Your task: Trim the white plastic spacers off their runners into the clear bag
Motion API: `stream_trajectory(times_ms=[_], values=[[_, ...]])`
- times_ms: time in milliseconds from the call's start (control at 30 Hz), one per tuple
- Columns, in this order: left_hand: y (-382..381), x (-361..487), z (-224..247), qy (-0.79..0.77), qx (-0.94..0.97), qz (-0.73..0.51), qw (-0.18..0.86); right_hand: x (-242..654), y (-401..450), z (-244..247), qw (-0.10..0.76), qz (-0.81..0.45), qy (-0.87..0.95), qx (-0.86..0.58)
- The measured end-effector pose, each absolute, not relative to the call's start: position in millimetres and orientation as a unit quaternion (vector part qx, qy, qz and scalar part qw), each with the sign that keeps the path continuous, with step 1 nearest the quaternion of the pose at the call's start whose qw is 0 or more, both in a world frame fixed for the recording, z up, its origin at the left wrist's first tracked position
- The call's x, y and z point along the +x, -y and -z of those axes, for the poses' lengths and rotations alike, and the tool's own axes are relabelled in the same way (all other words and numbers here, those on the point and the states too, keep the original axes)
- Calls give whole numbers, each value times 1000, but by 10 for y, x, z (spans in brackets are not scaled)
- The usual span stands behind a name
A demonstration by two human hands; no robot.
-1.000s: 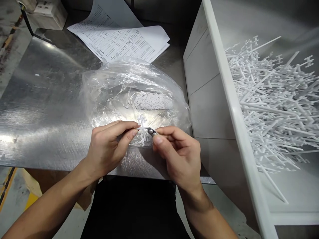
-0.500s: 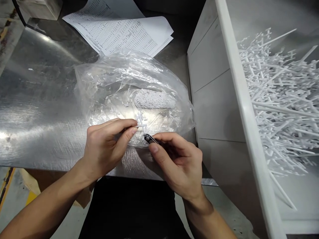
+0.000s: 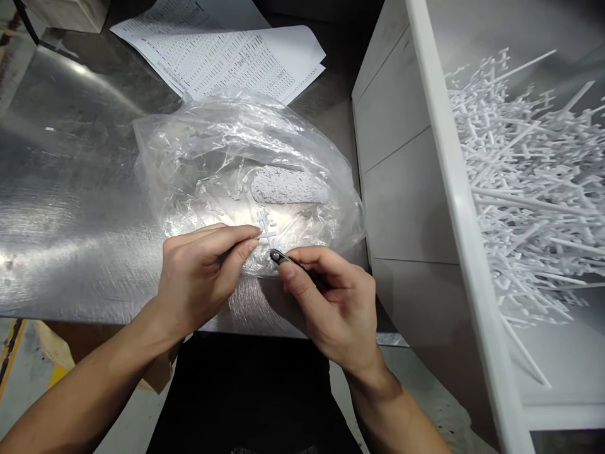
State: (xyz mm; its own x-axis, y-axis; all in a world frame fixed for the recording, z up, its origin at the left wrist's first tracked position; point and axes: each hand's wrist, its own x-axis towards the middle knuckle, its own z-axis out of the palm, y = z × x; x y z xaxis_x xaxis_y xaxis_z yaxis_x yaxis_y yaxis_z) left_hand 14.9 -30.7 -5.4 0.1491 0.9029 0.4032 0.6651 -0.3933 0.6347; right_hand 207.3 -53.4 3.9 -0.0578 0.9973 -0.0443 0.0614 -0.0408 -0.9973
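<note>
Between thumb and forefinger, my left hand [image 3: 203,271] pinches a small white branched plastic sprue [image 3: 267,235] by one arm. My right hand [image 3: 333,296] is closed round a pair of small dark nippers [image 3: 276,256], and their jaws touch or nearly touch the lower end of the sprue. Below both hands lies a clear plastic bag [image 3: 227,135], spread on the metal table. Inside it is a heap of tiny white pieces [image 3: 288,186], with more pieces scattered to its left. The nippers' handles are mostly hidden in my right palm.
A white bin [image 3: 477,302] with a tall wall stands on the right, piled with white sprues [image 3: 534,189]. Printed sheets [image 3: 222,60] lie behind the bag on the metal table [image 3: 70,221]. A box [image 3: 70,12] sits at the far left.
The view has shifted slightly. The nippers' jaws have moved a little up along the sprue and look more closed. My left hand keeps the same pinch.
</note>
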Motion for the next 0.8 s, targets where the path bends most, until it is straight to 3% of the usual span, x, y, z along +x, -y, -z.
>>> stream_trajectory(times_ms=[800], values=[[334,103,16,-547,699,-408,212,2020,519,-41,486,-509,462,-539]])
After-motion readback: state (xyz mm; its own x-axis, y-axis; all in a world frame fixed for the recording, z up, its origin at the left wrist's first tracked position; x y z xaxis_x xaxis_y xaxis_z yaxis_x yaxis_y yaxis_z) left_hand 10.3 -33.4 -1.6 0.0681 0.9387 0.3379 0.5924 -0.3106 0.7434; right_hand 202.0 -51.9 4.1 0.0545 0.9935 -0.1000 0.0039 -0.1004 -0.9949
